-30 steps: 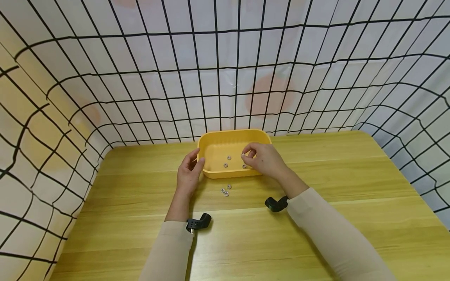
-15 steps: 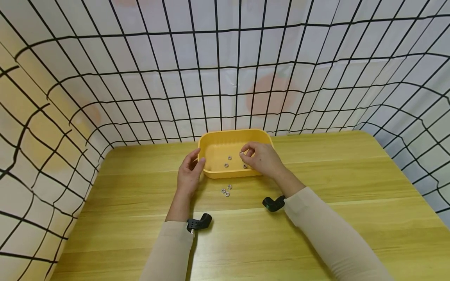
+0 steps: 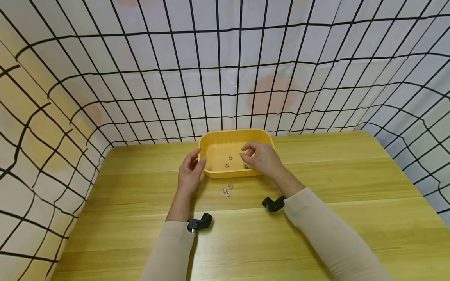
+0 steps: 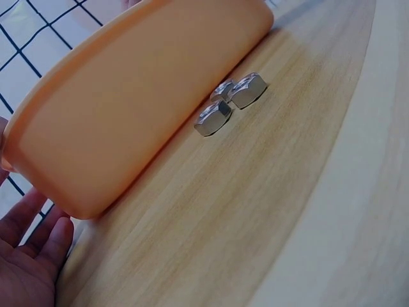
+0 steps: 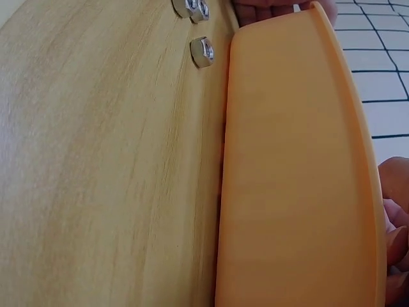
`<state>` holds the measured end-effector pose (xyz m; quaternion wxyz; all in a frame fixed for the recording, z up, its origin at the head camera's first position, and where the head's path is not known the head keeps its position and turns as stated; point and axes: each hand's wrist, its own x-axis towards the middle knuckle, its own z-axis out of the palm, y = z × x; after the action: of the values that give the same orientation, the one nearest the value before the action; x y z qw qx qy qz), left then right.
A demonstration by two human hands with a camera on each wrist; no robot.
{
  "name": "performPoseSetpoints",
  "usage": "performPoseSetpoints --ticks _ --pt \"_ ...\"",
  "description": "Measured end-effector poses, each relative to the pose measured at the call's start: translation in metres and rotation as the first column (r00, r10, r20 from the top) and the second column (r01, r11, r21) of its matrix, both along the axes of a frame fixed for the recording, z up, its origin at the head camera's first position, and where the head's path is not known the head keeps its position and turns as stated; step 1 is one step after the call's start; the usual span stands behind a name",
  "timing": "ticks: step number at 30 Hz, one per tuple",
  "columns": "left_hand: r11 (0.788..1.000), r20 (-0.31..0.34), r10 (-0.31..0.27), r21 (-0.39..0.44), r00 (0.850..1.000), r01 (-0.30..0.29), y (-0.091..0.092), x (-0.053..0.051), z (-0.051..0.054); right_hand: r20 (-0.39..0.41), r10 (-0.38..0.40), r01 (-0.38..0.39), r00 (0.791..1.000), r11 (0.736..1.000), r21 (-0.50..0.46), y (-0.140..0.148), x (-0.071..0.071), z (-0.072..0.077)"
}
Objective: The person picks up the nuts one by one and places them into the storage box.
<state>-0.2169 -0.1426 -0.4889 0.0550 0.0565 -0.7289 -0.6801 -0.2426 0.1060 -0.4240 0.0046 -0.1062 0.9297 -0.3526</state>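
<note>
A yellow plastic tray (image 3: 225, 175) stands on the table. My left hand (image 3: 189, 173) holds its left end, thumb at the rim and fingers along the outer wall. Over the tray's right part is my right hand (image 3: 263, 158), its thumb and index finger slightly apart, with no nut visible between them. Inside the tray lie a metal hex nut (image 3: 230, 157), a second nut (image 3: 226, 165) and a third nut (image 3: 245, 166) beside the right hand. On the table before the tray sit three more hex nuts (image 4: 248, 89). The tray wall partly hides the right fingers (image 5: 396, 246) in the right wrist view.
The wooden table (image 3: 232, 242) extends around the tray. A black wire grid (image 3: 219, 78) with white sheeting behind it rises at the back and both sides. Each wrist carries a black camera mount (image 3: 200, 222).
A nut showed between my right thumb and index finger earlier; now it is no longer visible there. The right hand shifted slightly left at first. My left hand stays at the tray.
</note>
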Motion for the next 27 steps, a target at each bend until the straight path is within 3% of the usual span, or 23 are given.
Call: performPoseSetpoints --ticks 9,18,27 --pt "1.000 -0.005 -0.003 0.008 1.000 0.003 0.000 0.000 0.000 0.006 -0.009 0.009 1.000 1.000 -0.008 -0.002 0.006 0.005" --pt "1.000 -0.007 0.001 0.003 1.000 -0.001 0.000 0.000 0.000 -0.031 0.041 -0.043 0.999 0.997 -0.065 -0.006 0.022 0.012" --pt "1.000 -0.011 0.006 -0.009 1.000 -0.007 0.000 0.001 0.001 0.068 0.111 -0.094 0.991 0.970 -0.223 -0.012 0.050 0.014"
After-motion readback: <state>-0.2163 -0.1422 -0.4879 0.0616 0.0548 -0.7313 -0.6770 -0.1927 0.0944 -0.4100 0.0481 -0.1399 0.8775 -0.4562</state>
